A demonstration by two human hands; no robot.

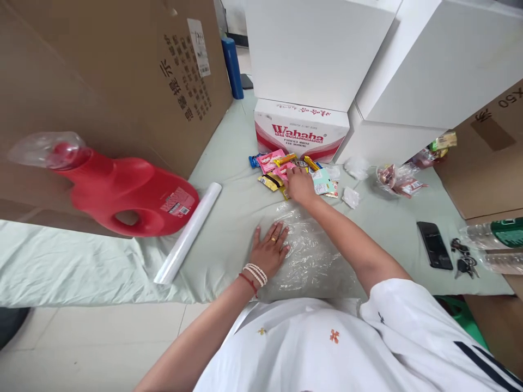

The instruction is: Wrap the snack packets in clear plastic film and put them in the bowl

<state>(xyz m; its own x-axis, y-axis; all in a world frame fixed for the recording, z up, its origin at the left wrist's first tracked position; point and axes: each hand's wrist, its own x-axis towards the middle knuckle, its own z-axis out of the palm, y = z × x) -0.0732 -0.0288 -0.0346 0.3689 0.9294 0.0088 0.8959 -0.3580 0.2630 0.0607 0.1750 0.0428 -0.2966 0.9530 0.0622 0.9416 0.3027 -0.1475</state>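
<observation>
My left hand point(270, 247) lies flat and open on the left edge of a clear plastic sheet point(314, 256) spread on the pale green cloth point(229, 218). My right hand point(299, 184) reaches forward onto a pile of small snack packets point(278, 163), pink, yellow, blue and mint coloured. Its fingers are bent over a pink packet. Whether they grip it I cannot tell. The left wrist wears a bead bracelet and a red string.
A roll of clear film point(188, 234) and a red detergent jug point(131, 193) lie at left. A Wahaha box point(300, 130), white boxes point(322, 49) and large cartons point(122, 76) stand behind. Bagged snacks point(398, 179), a phone point(434, 245), keys point(463, 260) and bottles point(496, 234) sit at right.
</observation>
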